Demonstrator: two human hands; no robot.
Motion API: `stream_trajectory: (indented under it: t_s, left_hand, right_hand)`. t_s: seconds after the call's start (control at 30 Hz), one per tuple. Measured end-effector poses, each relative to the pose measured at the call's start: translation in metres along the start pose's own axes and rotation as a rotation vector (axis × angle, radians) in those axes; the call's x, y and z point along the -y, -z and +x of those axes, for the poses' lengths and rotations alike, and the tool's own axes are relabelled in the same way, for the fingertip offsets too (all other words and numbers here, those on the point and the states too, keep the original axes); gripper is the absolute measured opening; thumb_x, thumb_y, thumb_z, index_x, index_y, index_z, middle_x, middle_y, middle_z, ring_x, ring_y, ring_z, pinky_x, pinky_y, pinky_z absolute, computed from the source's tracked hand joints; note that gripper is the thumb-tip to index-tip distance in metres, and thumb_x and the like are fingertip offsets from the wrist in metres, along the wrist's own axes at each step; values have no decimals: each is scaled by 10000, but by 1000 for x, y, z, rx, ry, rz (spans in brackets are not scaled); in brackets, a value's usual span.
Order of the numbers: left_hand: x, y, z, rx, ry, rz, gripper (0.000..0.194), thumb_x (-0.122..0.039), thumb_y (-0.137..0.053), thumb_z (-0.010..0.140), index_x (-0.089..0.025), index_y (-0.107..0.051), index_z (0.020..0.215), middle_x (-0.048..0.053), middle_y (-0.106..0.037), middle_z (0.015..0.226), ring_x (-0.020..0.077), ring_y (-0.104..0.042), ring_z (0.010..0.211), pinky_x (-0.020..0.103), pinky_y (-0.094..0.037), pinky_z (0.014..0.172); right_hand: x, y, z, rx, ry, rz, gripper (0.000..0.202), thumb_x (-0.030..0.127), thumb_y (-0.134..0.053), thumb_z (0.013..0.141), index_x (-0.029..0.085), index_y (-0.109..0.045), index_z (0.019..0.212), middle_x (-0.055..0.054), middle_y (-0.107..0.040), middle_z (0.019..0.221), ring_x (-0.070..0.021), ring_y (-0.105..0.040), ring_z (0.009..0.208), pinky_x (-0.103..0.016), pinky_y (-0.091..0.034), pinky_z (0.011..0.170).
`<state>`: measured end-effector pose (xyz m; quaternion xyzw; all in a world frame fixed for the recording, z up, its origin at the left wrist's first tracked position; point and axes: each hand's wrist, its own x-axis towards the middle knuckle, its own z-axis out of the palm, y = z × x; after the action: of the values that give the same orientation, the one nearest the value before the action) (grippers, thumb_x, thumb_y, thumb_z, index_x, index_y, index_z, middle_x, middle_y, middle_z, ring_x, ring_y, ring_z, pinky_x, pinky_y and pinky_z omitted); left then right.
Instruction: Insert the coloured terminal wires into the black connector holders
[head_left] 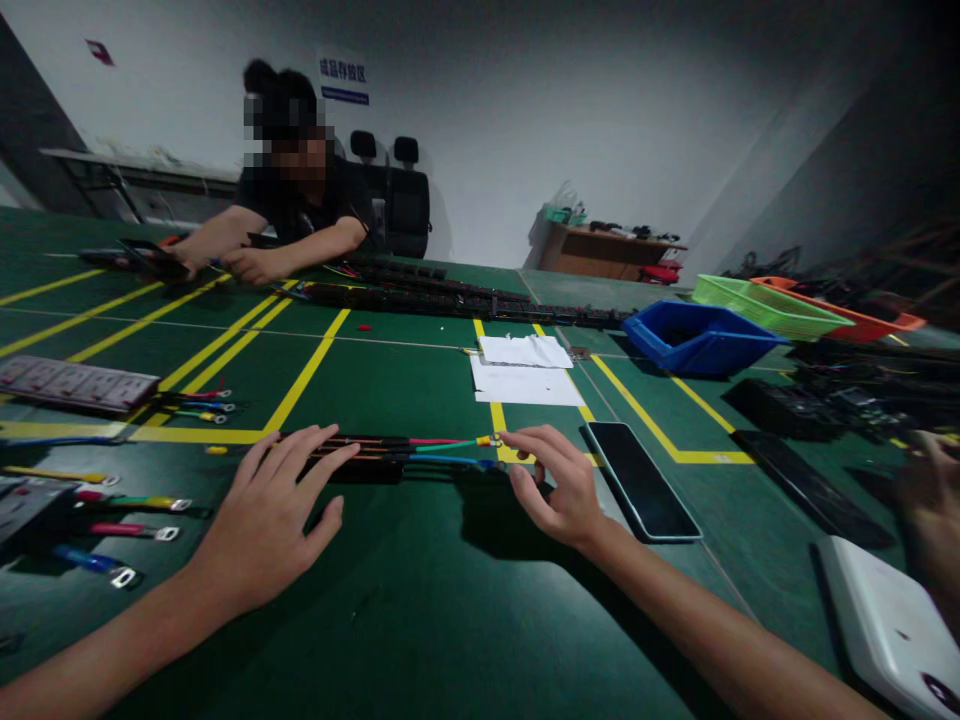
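My left hand (274, 510) lies with spread fingers over the left part of a dark strip (375, 468), partly covering it. Red, green and blue wires (446, 447) run from the strip's right end toward my right hand (551, 485). That hand's fingers are apart and curved, the index fingertip beside the yellow-sleeved lug (489, 441) of the green wire. The thumb is near the end of the blue wire; whether it touches is unclear. To the left lie lugged cables (135, 532) in red, green and blue, and a grey block (79, 385) with short wires.
A phone (643, 480) lies right of my right hand, white papers (525, 370) beyond. Farther back are a blue bin (697, 338), a green basket (769, 305) and long dark strips (420, 298). A person (300, 190) works across the table (420, 620). Another hand (934, 500) shows at right.
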<state>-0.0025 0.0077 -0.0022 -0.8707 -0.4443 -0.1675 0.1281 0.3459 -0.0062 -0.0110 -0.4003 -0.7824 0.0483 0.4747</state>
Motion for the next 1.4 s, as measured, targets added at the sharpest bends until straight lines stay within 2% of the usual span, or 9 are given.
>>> stream_trajectory:
  t_s: [0.07, 0.17, 0.27, 0.37, 0.47, 0.67, 0.9, 1.13, 1.4]
  left_hand:
    - [0, 0, 0, -11, -2, 5, 507, -347, -509, 877, -220, -555, 1366, 143, -532, 1429, 360, -490, 1304, 606, -320, 1103]
    - [-1, 0, 1, -17, 2, -6, 509, -350, -517, 870, -226, -564, 1361, 138, -537, 1427, 363, -494, 1302, 601, -320, 1105]
    - [-1, 0, 1, -16, 11, -20, 508, -353, -525, 863, -234, -574, 1355, 131, -543, 1424, 363, -499, 1299, 596, -320, 1108]
    - [-2, 1, 1, -15, 11, -18, 507, -350, -524, 864, -238, -575, 1356, 125, -543, 1426, 360, -500, 1298, 591, -317, 1112]
    - [-2, 0, 1, -19, 8, -7, 504, -346, -516, 868, -231, -573, 1356, 128, -543, 1424, 359, -502, 1293, 594, -317, 1108]
    - [-1, -1, 0, -11, 13, -3, 515, -354, -519, 867, -237, -561, 1367, 125, -535, 1434, 360, -493, 1305, 594, -322, 1107]
    - [-1, -1, 0, -9, 12, -7, 514, -355, -520, 869, -244, -556, 1370, 122, -533, 1435, 356, -488, 1311, 600, -317, 1111]
    - [0, -2, -1, -12, 17, -8, 524, -355, -525, 866, -240, -558, 1376, 122, -532, 1440, 360, -488, 1314, 603, -317, 1113]
    - [-1, 0, 0, -11, 19, -6, 516, -353, -523, 863, -230, -563, 1363, 134, -533, 1431, 358, -486, 1313, 604, -310, 1117]
  right_hand:
    - [-2, -1, -2, 46, -16, -4, 479, 194, -575, 876, 208, -573, 1355, -135, -639, 1143, -237, -633, 926, -294, -517, 539]
    - [-4, -1, -2, 129, -48, -33, 596, 228, -588, 880, 245, -466, 1463, -141, -581, 1276, -275, -595, 1077, -310, -555, 587]
    - [-3, -2, 1, 196, -46, -46, 683, 239, -591, 881, 258, -366, 1526, -129, -600, 1272, -281, -582, 1093, -354, -586, 663]
    - [-3, -3, 2, 204, -21, -45, 734, 217, -583, 884, 268, -295, 1557, -110, -639, 1189, -267, -597, 1027, -390, -589, 713]
    - [-4, -4, 1, 184, -3, -37, 733, 193, -574, 891, 289, -288, 1559, -97, -642, 1163, -251, -605, 991, -390, -589, 730]
    - [-4, -3, -3, 159, 26, -71, 706, 173, -573, 897, 313, -329, 1545, -120, -552, 1327, -258, -595, 1087, -365, -596, 728]
    - [-2, -2, -1, 176, 126, -186, 803, 176, -601, 880, 322, -238, 1581, -139, -498, 1385, -309, -549, 1170, -435, -577, 778]
    - [-4, -3, -3, 143, 139, -170, 788, 148, -605, 869, 320, -283, 1566, -139, -504, 1373, -312, -533, 1192, -454, -566, 828]
    - [-1, -5, -3, 181, 179, -190, 813, 158, -599, 866, 296, -240, 1582, -152, -477, 1409, -317, -533, 1209, -488, -554, 885]
